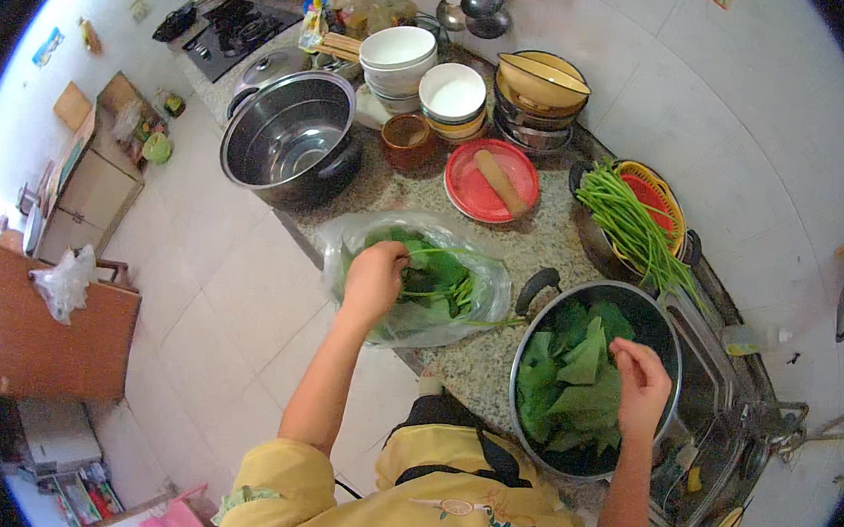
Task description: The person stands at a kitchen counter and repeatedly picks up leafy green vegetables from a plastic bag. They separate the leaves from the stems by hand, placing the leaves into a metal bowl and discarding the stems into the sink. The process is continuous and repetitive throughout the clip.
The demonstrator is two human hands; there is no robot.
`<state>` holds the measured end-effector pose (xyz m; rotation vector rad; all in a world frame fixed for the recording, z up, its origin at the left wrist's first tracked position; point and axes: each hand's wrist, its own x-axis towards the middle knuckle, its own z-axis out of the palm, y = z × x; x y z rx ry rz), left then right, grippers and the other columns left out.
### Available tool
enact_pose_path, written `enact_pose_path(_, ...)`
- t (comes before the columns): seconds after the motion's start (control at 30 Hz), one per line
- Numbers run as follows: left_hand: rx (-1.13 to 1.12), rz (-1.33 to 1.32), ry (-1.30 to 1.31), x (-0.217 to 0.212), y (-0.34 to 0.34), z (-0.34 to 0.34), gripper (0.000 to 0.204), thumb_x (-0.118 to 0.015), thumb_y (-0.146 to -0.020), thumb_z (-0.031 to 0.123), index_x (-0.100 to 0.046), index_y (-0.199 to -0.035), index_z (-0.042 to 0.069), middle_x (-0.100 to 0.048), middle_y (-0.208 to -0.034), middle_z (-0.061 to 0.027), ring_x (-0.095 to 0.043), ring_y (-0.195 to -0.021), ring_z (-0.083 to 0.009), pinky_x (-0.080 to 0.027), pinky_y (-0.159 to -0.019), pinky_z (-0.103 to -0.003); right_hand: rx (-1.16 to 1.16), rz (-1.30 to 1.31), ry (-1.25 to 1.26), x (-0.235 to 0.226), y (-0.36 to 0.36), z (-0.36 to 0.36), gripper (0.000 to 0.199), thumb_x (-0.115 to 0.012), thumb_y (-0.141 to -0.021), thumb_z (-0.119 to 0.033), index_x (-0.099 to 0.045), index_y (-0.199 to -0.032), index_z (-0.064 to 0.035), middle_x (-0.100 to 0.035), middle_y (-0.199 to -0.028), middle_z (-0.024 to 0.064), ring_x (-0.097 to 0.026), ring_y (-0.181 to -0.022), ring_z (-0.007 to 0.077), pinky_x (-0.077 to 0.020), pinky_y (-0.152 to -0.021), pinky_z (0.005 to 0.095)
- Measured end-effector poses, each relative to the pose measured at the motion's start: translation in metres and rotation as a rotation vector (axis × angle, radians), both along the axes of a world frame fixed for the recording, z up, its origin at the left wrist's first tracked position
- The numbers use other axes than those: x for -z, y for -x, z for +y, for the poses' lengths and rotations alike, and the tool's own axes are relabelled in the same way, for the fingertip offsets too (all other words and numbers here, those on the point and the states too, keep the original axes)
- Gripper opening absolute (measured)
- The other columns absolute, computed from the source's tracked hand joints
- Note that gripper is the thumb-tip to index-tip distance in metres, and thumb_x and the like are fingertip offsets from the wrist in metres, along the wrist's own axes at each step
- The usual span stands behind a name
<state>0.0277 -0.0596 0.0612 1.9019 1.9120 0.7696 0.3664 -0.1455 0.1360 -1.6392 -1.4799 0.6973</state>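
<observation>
A clear plastic bag (pixel 496 280) of leafy green stalks (pixel 455 291) lies on the counter before me. My left hand (pixel 376 278) is over its left part, fingers closed in a pinch on a thin green stem. To the right stands a deep metal pot (pixel 669 360) with a black handle, holding large loose green leaves (pixel 570 402). Above the pot's right side is my right hand (pixel 642 383), its fingertips pressed together beside an upright leaf (pixel 589 356). Whatever those fingertips may hold cannot be made out.
Trimmed green stems (pixel 637 217) lie across a yellow basket (pixel 681 226) behind the pot. A sink (pixel 707 389) adjoins on the right. Farther back are a red plate (pixel 464 182) with a wooden stick (pixel 499 182), stacked bowls (pixel 399 66) and a large dark pot (pixel 288 136).
</observation>
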Motion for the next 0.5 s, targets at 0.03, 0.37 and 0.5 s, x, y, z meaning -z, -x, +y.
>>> enact_pose_path(0.03, 0.015, -0.102, -0.027, -0.01, -0.004, -0.003, 0.01, -0.054, -0.073, 0.002, -0.059, -0.082, 0.0, -0.058, -0.082, -0.0172, -0.057, -0.078, -0.0319, -0.045, -0.068, -0.037, 0.004, 0.082, 0.046, 0.002, -0.001, -0.008, 0.013, -0.056, -0.078, -0.004, -0.062, -0.09, -0.0026, -0.062, -0.092, 0.0078, -0.058, -0.083, 0.017, -0.0446, -0.074, 0.026)
enact_pose_path(0.37, 0.365, -0.5, -0.261, -0.074, -0.062, -0.03, 0.021, -0.053, -0.071, -0.003, -0.061, -0.088, 0.005, -0.06, -0.097, -0.0086, -0.054, -0.097, -0.0284, -0.04, -0.086, -0.038, -0.247, 0.251, 0.058, -0.01, 0.046, -0.019, 0.034, -0.058, -0.076, -0.002, -0.054, -0.11, -0.0043, -0.061, -0.09, 0.008, -0.058, -0.08, 0.0154, -0.0462, -0.071, 0.0254)
enact_pose_path(0.5, 0.433, 0.009, -0.514, -0.07, -0.081, -0.028, 0.025, -0.056, -0.063, 0.001, -0.062, -0.085, 0.013, -0.056, -0.105, -0.0036, -0.048, -0.108, -0.0244, -0.027, -0.096, -0.051, -0.289, 0.436, 0.071, -0.018, 0.066, -0.01, 0.054, -0.06, -0.074, 0.0, -0.04, -0.124, -0.0063, -0.055, -0.103, 0.0085, -0.056, -0.088, 0.0151, -0.0467, -0.074, 0.0262)
